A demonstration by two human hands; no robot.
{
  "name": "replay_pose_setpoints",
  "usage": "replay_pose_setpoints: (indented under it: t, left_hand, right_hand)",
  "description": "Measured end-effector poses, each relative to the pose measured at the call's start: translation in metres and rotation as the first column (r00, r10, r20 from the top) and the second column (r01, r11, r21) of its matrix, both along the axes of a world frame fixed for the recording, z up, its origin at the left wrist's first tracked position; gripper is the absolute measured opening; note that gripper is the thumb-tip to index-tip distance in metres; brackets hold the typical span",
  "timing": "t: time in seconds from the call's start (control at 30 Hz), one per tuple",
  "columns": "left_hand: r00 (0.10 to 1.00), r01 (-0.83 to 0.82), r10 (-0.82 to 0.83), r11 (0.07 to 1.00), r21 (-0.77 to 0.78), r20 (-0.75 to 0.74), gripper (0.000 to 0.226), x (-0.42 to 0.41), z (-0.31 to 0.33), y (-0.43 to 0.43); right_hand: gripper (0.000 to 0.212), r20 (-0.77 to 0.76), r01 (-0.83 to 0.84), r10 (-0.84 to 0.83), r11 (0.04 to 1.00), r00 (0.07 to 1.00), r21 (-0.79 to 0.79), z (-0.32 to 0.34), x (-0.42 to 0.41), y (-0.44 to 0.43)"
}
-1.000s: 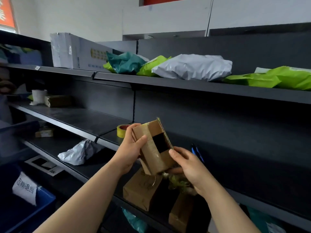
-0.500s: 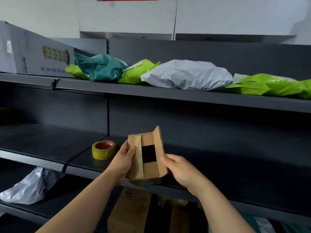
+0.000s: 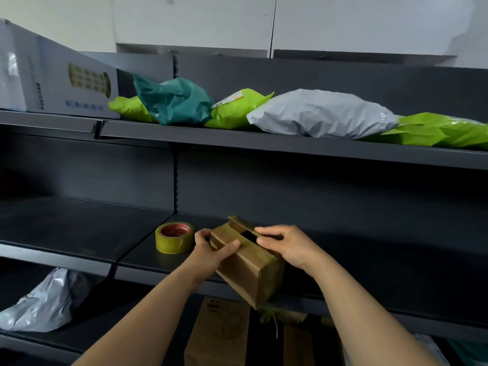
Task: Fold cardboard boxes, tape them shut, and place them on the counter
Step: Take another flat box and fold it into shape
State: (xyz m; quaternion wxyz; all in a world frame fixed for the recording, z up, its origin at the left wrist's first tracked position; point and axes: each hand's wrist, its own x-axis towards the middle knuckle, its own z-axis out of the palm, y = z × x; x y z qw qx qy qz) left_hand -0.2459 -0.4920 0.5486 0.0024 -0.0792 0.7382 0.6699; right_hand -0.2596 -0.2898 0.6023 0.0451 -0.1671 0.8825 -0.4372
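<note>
The cardboard box (image 3: pixel 250 270) is up in the air between both hands, in front of the middle shelf (image 3: pixel 79 228). It is tilted, with its open end pointing up and away from the person and its lowest corner hanging below the shelf's front edge. The top flaps are not fully down: a dark gap shows between them, and a corrugated flap edge stands up on the far side. A glossy strip that looks like tape runs along the upper face.

The left hand (image 3: pixel 211 250) grips the box's left end, with its thumb lying across the near flap and its fingers curled round behind. The right hand (image 3: pixel 289 247) clasps the right end, fingers hooked over the far flap and thumb at the edge of the gap.

Just left of the left hand, a roll of yellowish tape (image 3: pixel 174 237) with a red core lies flat on the middle shelf.

The upper shelf (image 3: pixel 264 143) holds a white carton (image 3: pixel 52 80), a teal mailer bag (image 3: pixel 171 101), lime green bags (image 3: pixel 237 112) and a grey mailer bag (image 3: pixel 322 114). On the lowest level are a crumpled grey bag (image 3: pixel 39 305) and a brown box (image 3: pixel 219 334)
</note>
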Motion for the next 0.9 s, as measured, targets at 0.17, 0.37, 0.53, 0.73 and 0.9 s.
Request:
replay_pose_setpoints:
  t: [0.17,0.37,0.53,0.73,0.9]
  left_hand:
    - [0.992,-0.122,0.121,0.991,-0.051,-0.03,0.094,-0.005,-0.001,0.011]
    - [0.979,-0.197,0.201,0.937,-0.287,-0.013,0.092,-0.008,0.008,0.026]
    - [0.998,0.022,-0.043,0.917,-0.398,-0.044,0.111,-0.017,0.016,0.016]
    - [0.997,0.014,-0.047,0.892,-0.453,-0.061,0.088,-0.02,0.016,0.019]
    - [0.998,-0.032,0.01,0.945,-0.326,-0.069,0.075,-0.019,0.011,0.028]
  right_hand:
    - [0.08,-0.009,0.003,-0.001,0.965,1.0,0.263,0.004,-0.002,0.007]
    - [0.078,0.04,-0.05,0.038,0.93,0.998,0.363,0.005,-0.018,0.025]
    - [0.076,0.063,-0.072,0.053,0.933,0.997,0.353,0.003,-0.04,0.039]
    - [0.07,0.068,-0.087,0.072,0.966,0.995,0.244,-0.012,-0.054,0.039]
    - [0.06,0.024,-0.111,0.109,0.979,0.994,0.174,-0.016,-0.059,0.047]
